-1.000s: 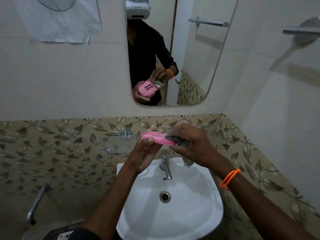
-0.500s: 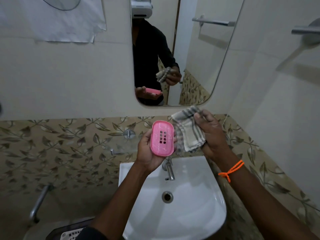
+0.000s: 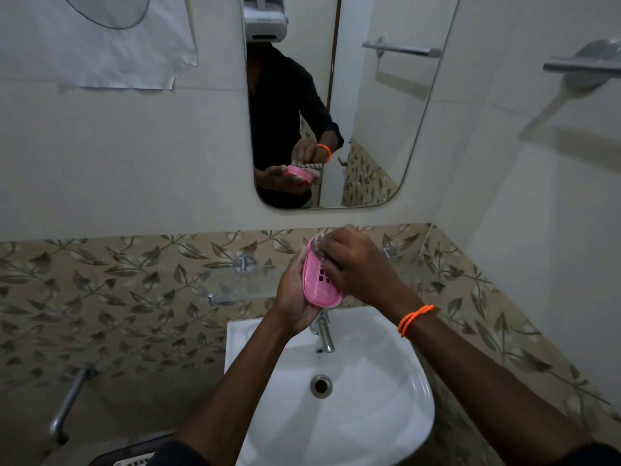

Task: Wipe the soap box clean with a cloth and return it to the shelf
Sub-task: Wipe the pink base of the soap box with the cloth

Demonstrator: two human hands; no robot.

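The pink soap box (image 3: 319, 289), oval with drain slots, rests in my left hand (image 3: 292, 294), held upright above the tap with its inner face toward me. My right hand (image 3: 356, 264) presses down on the box's upper half. The checked cloth (image 3: 317, 245) is bunched under those fingers and only a small grey edge shows at the box's top. A glass shelf (image 3: 235, 285) on chrome brackets runs along the tiled wall, just behind and to the left of my hands.
A white sink (image 3: 369, 415) with a chrome tap (image 3: 324, 334) lies below my hands. The mirror (image 3: 369, 112) above reflects both hands and the box. A towel bar (image 3: 581, 63) sticks out on the right wall. A pipe (image 3: 67, 405) and a basket (image 3: 131, 457) sit lower left.
My right hand, held off to the right with the cloth hanging open half a second ago, has come onto the box's inner face. The box stayed in my left hand.
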